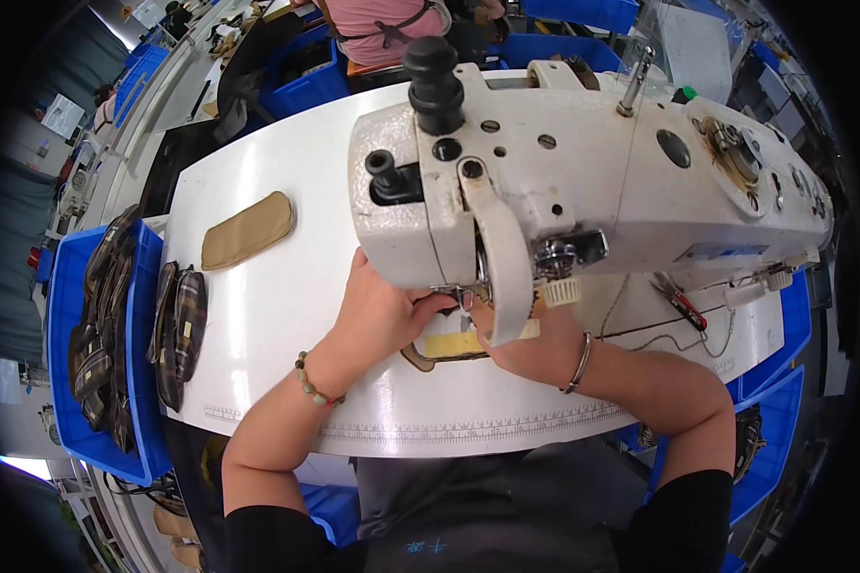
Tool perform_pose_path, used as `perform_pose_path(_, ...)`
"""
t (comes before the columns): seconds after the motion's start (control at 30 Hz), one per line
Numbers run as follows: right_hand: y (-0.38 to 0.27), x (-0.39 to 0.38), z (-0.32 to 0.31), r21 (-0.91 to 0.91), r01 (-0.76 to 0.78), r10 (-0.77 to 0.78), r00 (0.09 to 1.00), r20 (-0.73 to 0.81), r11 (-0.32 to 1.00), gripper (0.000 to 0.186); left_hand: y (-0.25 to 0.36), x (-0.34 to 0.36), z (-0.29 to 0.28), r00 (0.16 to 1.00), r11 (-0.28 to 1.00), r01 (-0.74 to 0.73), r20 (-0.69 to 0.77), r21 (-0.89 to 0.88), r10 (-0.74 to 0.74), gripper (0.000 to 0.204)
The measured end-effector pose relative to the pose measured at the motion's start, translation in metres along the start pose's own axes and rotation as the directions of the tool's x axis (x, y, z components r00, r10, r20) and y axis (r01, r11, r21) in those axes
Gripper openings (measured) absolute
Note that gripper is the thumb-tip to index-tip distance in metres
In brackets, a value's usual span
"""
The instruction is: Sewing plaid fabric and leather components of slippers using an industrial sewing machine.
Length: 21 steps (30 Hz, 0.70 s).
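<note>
Both of my hands work close to the needle area of a white sewing machine. My left hand is left of the presser foot, thumb and forefinger pinched together over something small and dark. Right of the needle is my right hand, its fingers partly hidden behind the machine's curved white lever. Between and below the hands lies a tan fabric piece with a dark edge, mostly covered. A yellow strip shows just above that edge.
A tan padded piece lies on the white table at the left. Plaid fabric pieces rest at the table's left edge, beside a blue bin of similar pieces. Red-handled snips lie at the right. Across the table sits a person in pink.
</note>
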State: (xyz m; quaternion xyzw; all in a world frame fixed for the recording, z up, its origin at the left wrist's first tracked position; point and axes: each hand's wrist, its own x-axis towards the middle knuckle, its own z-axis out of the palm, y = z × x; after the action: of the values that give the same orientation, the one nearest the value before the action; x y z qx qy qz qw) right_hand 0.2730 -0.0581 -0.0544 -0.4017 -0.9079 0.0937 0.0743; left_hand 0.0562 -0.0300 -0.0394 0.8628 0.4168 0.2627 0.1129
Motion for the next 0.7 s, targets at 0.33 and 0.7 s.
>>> perform_pose_path(0.33,0.005,-0.006,0.026,0.606,-0.256,0.154,0.964,0.215,0.753,0.032,0.0,0.004,0.0,0.999,0.999,-0.031,-0.032,0.016,0.032,0.032)
perform_pose_path(0.7,0.011,0.001,0.026,0.308,0.063,0.084,0.893,-0.443,0.949,0.011,0.004,0.012,0.001,0.996,0.999,-0.008,-0.093,0.042,0.012,0.04)
